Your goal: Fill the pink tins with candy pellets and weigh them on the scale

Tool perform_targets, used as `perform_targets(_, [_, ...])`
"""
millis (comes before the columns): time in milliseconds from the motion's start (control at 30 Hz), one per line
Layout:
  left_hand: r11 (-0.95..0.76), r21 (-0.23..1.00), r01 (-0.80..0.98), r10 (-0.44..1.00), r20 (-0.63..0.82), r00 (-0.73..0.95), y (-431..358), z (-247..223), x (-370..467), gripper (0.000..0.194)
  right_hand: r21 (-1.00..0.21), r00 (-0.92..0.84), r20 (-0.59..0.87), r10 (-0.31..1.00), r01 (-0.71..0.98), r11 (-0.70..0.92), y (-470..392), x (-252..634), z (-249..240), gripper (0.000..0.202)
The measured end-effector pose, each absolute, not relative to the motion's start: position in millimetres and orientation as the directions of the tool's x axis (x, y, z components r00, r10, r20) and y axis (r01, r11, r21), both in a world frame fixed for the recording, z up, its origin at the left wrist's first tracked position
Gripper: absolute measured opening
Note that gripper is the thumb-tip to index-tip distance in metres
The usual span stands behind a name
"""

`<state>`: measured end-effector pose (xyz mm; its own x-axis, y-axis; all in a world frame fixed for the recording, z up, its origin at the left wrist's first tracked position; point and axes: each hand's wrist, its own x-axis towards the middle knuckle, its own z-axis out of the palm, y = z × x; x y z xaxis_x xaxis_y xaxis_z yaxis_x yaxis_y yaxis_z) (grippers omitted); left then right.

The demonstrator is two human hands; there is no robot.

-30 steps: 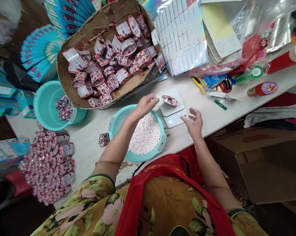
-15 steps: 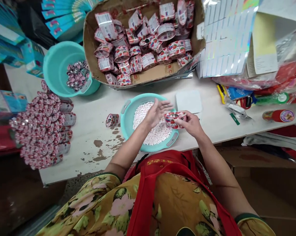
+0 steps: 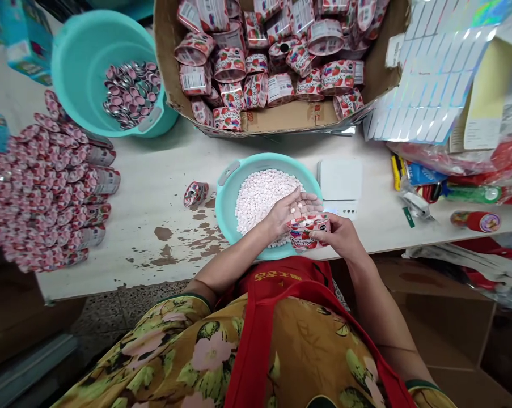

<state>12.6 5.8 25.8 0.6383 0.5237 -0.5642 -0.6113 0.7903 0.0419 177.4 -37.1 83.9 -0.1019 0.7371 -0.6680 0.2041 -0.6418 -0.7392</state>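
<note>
The tabletop (image 3: 145, 249) is showing worn, flaking white paint, the basin (image 3: 227, 218) is appearing smooth plastic, and the carton (image 3: 276, 122) is showing matt, rough-edged cardboard.

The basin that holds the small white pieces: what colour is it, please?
The basin is light turquoise, seen best in the head view.

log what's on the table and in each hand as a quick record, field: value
left hand: palm up over the basin, a few white pieces on it
right hand: grips a strawberry-print pack, white pieces at its top
basin: turquoise, holds many white pieces
scale: white, right of the basin, nothing on its plate
carton: holds many printed packs
bucket: turquoise, holds small pink and silvery pieces
table left: large stack of packs
lone pack: left of the basin
</note>
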Motion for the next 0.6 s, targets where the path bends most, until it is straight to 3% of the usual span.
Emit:
perform_targets(167, [0.767,0.091,-0.635,0.559,-0.581,0.592,3.8,31.4,6.7,0.04,-0.773,-0.051,-0.617,0.785,0.224,-0.593,-36.9,170.8,82.4,0.049])
perform_targets(467, [0.754,0.117,-0.646,0.565,-0.616,0.548,-0.5,16.7,14.8,0.031,-0.776,-0.075,-0.626,0.776,0.157,-0.611,-37.6,172.4,65.8,0.047])
perform_targets(600, [0.742,0.317,-0.591,0.619,-0.663,0.421,0.8,15.3,6.5,0.036,-0.83,-0.066,-0.553,0.83,0.124,-0.543,-37.1,186.9,66.2,0.052])
